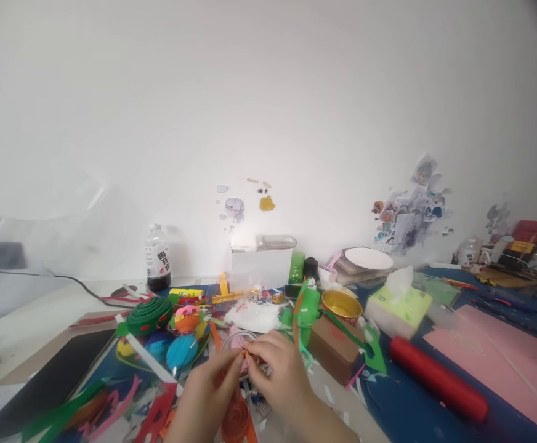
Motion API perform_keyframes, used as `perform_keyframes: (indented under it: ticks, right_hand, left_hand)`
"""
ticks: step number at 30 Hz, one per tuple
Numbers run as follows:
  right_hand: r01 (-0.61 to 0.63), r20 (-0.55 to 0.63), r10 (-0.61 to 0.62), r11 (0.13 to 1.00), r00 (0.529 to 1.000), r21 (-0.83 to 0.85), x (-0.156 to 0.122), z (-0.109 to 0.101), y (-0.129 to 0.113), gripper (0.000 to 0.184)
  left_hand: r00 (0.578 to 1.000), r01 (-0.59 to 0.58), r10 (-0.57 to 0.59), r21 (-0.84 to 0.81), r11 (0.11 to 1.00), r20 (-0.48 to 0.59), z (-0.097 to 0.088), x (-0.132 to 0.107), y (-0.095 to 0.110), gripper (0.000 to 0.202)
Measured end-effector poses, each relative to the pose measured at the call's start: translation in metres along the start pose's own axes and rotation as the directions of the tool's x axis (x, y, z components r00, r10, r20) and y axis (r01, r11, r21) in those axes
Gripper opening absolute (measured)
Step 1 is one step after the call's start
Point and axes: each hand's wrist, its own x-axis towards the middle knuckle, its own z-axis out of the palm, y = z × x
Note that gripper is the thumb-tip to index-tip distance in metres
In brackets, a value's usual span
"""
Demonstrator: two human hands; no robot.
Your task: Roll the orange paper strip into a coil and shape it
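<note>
Left hand (210, 387) and right hand (280, 372), fingertips closed, pinched an orange scrap (244, 352) between them above the desk (23, 314), work on it seemingly unfinished, while a green dome (149, 317) and blue ball (182, 352) looked complete to the left and a red strip (160, 409) lay loose.

table (388, 403) (blue at right, white at left) | red roll (438, 378) | pink sheet (504, 363) | tissue pack (400, 311) | bottle (157, 261)
</note>
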Motion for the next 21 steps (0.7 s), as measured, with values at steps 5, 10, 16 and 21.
perform_keyframes:
  ticks: [5,10,16,21]
  right_hand:
    - [-0.014,-0.048,0.015,1.000,0.999,0.022,-0.0004,0.0018,-0.0002,0.021]
    - [-0.016,-0.052,0.019,0.999,0.998,0.048,-0.0010,0.0026,0.0008,0.021]
    - [-0.072,-0.052,0.079,0.991,0.996,0.116,0.0002,0.0026,-0.0008,0.021]
    - [-0.129,-0.055,0.143,0.970,0.988,0.206,0.0014,0.0036,0.0012,0.021]
  left_hand:
    - [0.998,-0.044,0.043,0.043,0.998,0.035,0.0001,-0.0007,-0.0033,0.030]
    - [0.998,-0.061,0.058,0.095,0.994,0.035,0.0003,-0.0029,-0.0037,0.030]
    - [0.994,-0.104,0.100,0.142,0.984,0.040,0.0018,-0.0036,-0.0073,0.029]
    - [0.996,-0.088,0.086,0.075,0.993,0.032,0.0008,-0.0055,-0.0005,0.030]
